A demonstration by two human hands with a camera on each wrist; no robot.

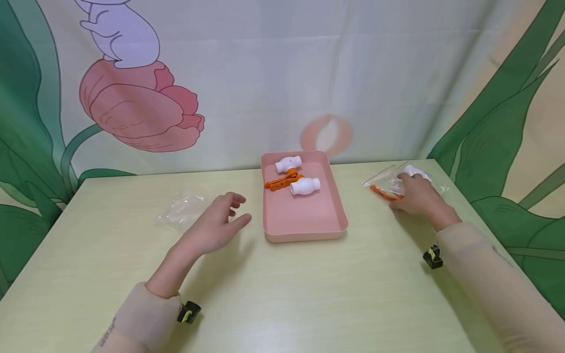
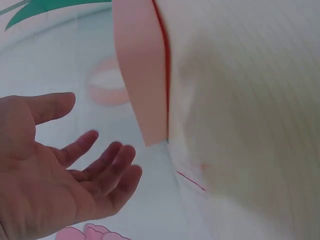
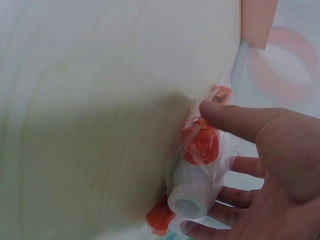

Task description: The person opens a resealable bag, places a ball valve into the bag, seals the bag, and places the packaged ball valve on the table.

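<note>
Right hand point(image 1: 415, 193) grips bagged white-orange valve point(image 3: 202, 147) at three o'clock from pink tray point(image 1: 304, 215) — left hand point(image 1: 216, 225) wide, relaxed, near clear bag point(image 1: 182, 208) at nine o'clock.

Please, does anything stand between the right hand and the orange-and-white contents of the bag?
Only the clear plastic bag, around the contents; nothing else visible separates them from the right hand.

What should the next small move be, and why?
I'd probably firm the right grip on the crinkled clear plastic bag of orange and white parts: its thumb reaches over one side and its fingers lie along another, but a secure pinch isn't evident. The shallow rectangular pink tray holds two white barrel-shaped fittings at its far end, leaving bare floor nearer.
</note>
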